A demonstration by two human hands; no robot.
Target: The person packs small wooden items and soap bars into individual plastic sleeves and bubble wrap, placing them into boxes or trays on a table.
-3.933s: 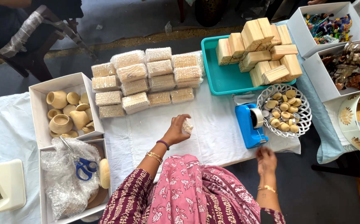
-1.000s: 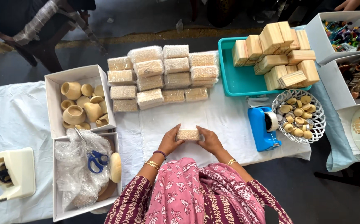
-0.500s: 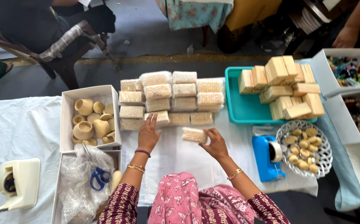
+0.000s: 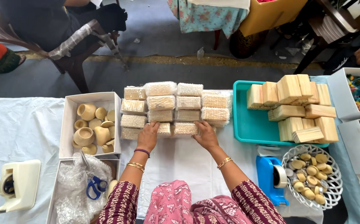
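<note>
Clear-wrapped beige packets [image 4: 175, 108], stacked rows

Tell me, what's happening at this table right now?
A person stands at a cloth-covered table, both hands on the near row of a stack of clear-wrapped pale packets. The left hand and right hand press against the front packets, as if lining them up. To one side sits a white box of small clay cups; to the other, a teal tray of wooden blocks, a blue tape dispenser and a white basket of small pale pieces.
</note>
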